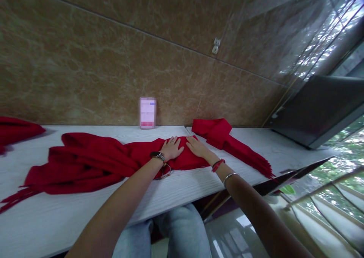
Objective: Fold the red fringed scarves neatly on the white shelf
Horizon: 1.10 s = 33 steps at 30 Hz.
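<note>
A long red fringed scarf [85, 163] lies spread across the white wooden tabletop [176, 191]. My left hand [171, 148] rests flat on its folded right end, fingers stretched out, a watch on the wrist. Beside it my right hand [198, 147] also lies flat on the same red cloth, fingers spread; a red band and a silver bangle sit on that wrist. Both hands nearly touch each other.
A second red scarf [227, 140] lies folded at the right, fringe toward the table edge. More red cloth [15, 129] shows at the far left. A small pink card [147, 113] leans against the brown marble wall. A dark box [318, 110] stands at the right, near a window.
</note>
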Available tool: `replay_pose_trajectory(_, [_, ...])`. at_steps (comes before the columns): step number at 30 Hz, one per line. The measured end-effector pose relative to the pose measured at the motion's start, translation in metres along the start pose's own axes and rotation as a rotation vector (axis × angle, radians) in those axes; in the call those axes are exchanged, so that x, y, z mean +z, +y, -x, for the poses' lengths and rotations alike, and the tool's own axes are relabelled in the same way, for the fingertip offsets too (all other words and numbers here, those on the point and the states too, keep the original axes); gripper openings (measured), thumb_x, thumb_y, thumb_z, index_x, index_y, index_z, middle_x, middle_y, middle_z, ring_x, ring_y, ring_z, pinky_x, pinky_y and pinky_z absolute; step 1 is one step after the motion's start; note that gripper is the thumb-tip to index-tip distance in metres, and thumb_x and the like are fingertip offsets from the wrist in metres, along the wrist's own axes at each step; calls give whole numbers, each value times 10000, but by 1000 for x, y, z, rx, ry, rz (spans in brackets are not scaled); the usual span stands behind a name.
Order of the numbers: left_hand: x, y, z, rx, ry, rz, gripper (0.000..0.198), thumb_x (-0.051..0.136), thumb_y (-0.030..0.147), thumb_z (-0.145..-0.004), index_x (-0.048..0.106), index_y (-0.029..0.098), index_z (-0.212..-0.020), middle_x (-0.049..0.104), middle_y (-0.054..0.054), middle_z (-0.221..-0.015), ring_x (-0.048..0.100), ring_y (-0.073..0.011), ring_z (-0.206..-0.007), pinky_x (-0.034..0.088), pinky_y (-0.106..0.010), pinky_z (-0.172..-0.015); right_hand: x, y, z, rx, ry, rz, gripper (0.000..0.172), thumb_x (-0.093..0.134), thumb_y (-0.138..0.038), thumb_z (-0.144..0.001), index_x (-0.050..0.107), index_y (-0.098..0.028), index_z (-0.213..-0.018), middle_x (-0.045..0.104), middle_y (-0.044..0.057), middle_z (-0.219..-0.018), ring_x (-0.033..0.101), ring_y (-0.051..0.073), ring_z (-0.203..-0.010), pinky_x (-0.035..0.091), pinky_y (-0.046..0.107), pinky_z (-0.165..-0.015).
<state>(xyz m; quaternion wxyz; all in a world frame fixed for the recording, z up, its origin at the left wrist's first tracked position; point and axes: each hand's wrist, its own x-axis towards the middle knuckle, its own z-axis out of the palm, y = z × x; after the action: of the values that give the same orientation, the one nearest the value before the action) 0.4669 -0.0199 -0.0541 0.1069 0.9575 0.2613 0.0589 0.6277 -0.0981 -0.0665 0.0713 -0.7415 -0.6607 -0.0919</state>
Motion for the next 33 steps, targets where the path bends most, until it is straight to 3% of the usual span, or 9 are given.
replay_pose_trajectory(10, [0, 2, 4, 8, 51, 4, 576, 214, 459, -907, 271, 149, -1389, 185, -103, -1485, 132, -239, -1362, 169, -442, -1073, 1, -13, 23, 37, -27, -87, 498, 251, -310, -917, 362, -102, -1357, 331, 133, -1428, 275, 220, -1320, 248, 450, -1057])
replay_pose_trajectory(15, [-6, -5, 23, 22, 91, -57, 573, 226, 489, -915, 314, 167, -1380, 204, -106, -1479, 159, -242, -1356, 181, -416, -1073, -2, -15, 23, 49, -23, -76, 498, 259, -319, -918, 363, -108, -1357, 339, 138, -1423, 291, 223, -1313, 262, 450, -1049])
replay_pose_trajectory(19, [-30, -36, 61, 64, 149, -191, 534, 306, 495, -902, 357, 223, -1359, 217, -78, -1478, 150, -243, -1359, 138, -426, -1085, -6, -15, 22, 32, -44, -22, 493, 273, -298, -917, 379, -69, -1341, 355, 168, -1407, 315, 253, -1300, 275, 467, -1039])
replay_pose_trajectory(23, [-60, -88, 100, -69, 217, -277, 519, 284, 475, -913, 348, 229, -1366, 210, -79, -1481, 152, -268, -1356, 192, -474, -1061, -17, -30, 8, -44, 13, -8, 472, 320, -271, -903, 414, -65, -1317, 386, 192, -1381, 307, 284, -1300, 251, 511, -1039])
replay_pose_trajectory(28, [-70, -141, 122, -257, 158, -299, 517, 271, 459, -919, 359, 203, -1360, 307, -123, -1436, 244, -278, -1326, 271, -471, -1024, -31, -92, -24, -191, 74, -117, 519, 320, -361, -918, 365, -78, -1351, 319, 176, -1423, 243, 283, -1328, 219, 507, -1057])
replay_pose_trajectory(33, [-59, -156, 131, -240, 124, -320, 468, 267, 419, -932, 414, 201, -1320, 405, -99, -1381, 340, -216, -1280, 283, -378, -1031, -21, -151, -48, -292, -31, -245, 553, 303, -399, -923, 318, -77, -1373, 282, 162, -1444, 216, 257, -1339, 203, 472, -1072])
